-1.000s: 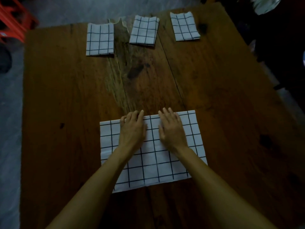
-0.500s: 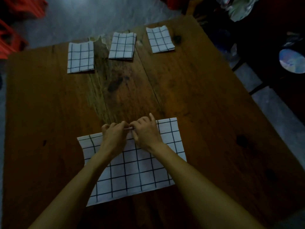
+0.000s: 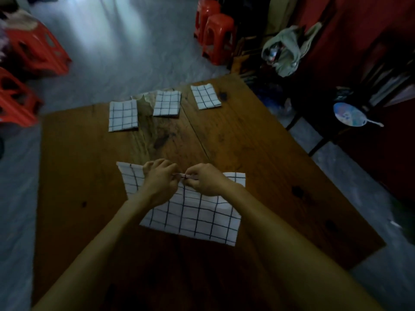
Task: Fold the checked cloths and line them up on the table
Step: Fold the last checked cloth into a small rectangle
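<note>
Wooden planks make up the table [image 3: 258, 153], which stands on a pale floor with red plastic stools [image 3: 215, 34] beyond its far edge and more red stools at the far left. To the right, in a dark corner, a bag [image 3: 285, 52] hangs and a round fan [image 3: 349, 114] lies on a dark seat.

From the head view, three folded cloths sit in a row along the far edge: one on the left [image 3: 123, 115], one in the middle [image 3: 167, 103], one on the right [image 3: 205, 96], each apart from its neighbour. That spacing reads as the line the task asks for, with room further right for another.

On the near half of the table lies the unfolded cloth [image 3: 193, 216], partly flat. Its far edge is gathered up at the middle, where the left hand [image 3: 160, 180] and the right hand [image 3: 207, 180] meet, each with fingers curled and pinching that edge close together. Holding both points on one edge looks like the start of a fold, probably bringing the far edge toward the near one.

As for containers, only the bag shows, and what it holds cannot be made out.
</note>
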